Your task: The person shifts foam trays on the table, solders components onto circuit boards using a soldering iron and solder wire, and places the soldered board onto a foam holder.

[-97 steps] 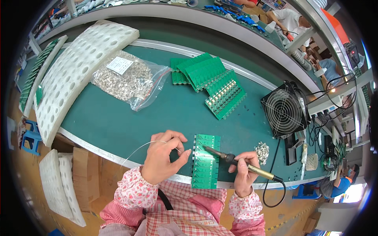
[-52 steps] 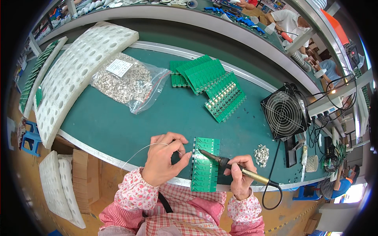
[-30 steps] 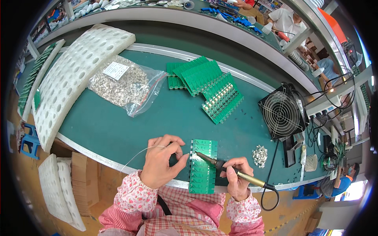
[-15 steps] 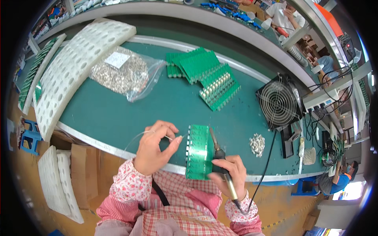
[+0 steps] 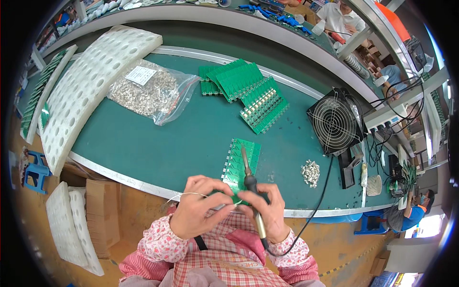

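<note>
- The left hand [image 5: 198, 210] is closing its thumb and fingers on a thin pale wire [image 5: 184, 194], which is poking out on both sides of the hand.
- The right hand [image 5: 271, 213] is gripping a soldering iron [image 5: 250, 182], and a black cord [image 5: 311, 226] is trailing from its bottom end.
- A green board [image 5: 239, 162] is lying by the near edge of the bench [image 5: 148, 148], around the middle, and the hands are hiding its near end.
- The iron's tip is pointing at the board's far end; I cannot tell if it is touching.
- The fingertips of both hands are coming close together, but they are too blurry to tell if they are touching.
- A pile of green boards [image 5: 239, 81] is resting near the far edge.
- A clear bag [image 5: 143, 93] of small metal bits is lying beside a big white foam sheet [image 5: 91, 88] at the left end.
- A black fan [image 5: 334, 123] is standing toward the right end, and a little silver heap [image 5: 311, 173] is sitting between it and the near edge.
</note>
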Demonstrator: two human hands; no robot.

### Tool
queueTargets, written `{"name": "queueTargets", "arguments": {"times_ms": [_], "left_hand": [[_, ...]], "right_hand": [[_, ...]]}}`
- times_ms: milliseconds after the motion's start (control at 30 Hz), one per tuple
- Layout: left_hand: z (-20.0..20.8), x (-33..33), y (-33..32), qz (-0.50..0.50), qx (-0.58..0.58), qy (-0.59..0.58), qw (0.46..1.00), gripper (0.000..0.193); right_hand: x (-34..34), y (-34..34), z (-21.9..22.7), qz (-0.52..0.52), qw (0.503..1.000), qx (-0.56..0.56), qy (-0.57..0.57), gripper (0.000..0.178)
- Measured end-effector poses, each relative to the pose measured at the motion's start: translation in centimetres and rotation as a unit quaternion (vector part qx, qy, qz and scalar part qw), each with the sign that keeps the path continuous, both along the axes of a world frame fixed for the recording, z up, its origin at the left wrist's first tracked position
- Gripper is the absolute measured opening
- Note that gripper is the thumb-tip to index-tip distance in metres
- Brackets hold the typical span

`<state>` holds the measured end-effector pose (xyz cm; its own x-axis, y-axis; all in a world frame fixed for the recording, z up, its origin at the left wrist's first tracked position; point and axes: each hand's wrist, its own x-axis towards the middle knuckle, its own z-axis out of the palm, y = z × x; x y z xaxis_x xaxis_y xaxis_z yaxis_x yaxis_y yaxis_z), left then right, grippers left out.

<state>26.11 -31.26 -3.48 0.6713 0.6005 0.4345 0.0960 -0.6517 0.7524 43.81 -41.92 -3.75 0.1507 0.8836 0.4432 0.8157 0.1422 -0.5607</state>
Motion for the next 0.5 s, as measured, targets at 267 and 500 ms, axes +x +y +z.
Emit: {"name": "queueTargets", "arguments": {"times_ms": [267,500], "left_hand": [[0.0,-0.7,1.9,0.072,0.069,0.041,0.994,0.024],[-0.2,1.9,5.6,0.181,0.007,0.012,0.983,0.018]], "right_hand": [[2.2,0.3,-0.2,-0.008,0.997,0.074,-0.027,0.033],[2.4,1.8,1.4,-0.118,0.93,0.088,0.338,0.016]]}}
